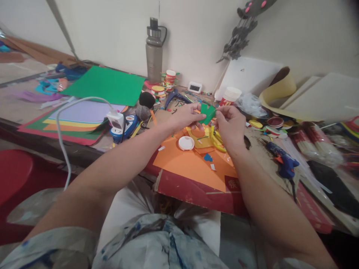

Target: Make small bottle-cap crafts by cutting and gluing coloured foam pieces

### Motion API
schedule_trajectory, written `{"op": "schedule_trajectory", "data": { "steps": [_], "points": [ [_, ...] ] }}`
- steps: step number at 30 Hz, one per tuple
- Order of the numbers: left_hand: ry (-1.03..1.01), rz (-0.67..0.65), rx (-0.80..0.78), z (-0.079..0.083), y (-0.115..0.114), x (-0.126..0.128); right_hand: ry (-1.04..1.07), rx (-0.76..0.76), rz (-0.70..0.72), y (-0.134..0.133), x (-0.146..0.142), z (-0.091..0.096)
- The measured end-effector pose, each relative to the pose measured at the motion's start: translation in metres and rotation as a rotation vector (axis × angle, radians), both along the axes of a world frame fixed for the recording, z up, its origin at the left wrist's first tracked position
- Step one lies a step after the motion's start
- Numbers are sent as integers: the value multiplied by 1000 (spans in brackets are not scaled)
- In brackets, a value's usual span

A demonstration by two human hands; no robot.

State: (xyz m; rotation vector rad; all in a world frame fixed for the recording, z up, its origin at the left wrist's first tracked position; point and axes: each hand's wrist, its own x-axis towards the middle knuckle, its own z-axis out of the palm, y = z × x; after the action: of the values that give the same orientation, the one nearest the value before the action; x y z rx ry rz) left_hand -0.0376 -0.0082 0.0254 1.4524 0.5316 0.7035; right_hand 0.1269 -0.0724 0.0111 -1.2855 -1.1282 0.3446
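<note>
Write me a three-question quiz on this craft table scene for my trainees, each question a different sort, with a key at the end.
1. Multiple choice: what colour is the small paper piece between the left hand and the right hand?
a) green
b) purple
c) white

2. True or false: the tall bottle near the wall lies on its side.

3. Fill in: as the wearer sees it, the blue glue gun lies to the ____ of the large orange sheet.

Key: 1. a; 2. false, it stands upright; 3. right.
</note>
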Motion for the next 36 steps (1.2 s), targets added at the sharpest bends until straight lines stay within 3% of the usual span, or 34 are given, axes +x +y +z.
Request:
{"op": "schedule_trajectory", "data": {
  "steps": [8,14,25,29,32,36],
  "points": [
    [-7,80,-12,2,0,1,2,-21,-7,-5,-7,5],
    [-10,2,13,1,-1,1,-29,28,-21,-4,-7,3],
    [-26,-93,37,-11,2,4,-67,-24,-14,-4,-3,-2],
    [31,-64,-8,-9,-4,6,95,-91,97,-1,-2,-5],
    [34,-26,-22,-5,-9,4,189,-81,92,1,2,-7],
    [73,181,66,-1,-4,-1,275,-1,50,4,10,-9]
  ]
}}
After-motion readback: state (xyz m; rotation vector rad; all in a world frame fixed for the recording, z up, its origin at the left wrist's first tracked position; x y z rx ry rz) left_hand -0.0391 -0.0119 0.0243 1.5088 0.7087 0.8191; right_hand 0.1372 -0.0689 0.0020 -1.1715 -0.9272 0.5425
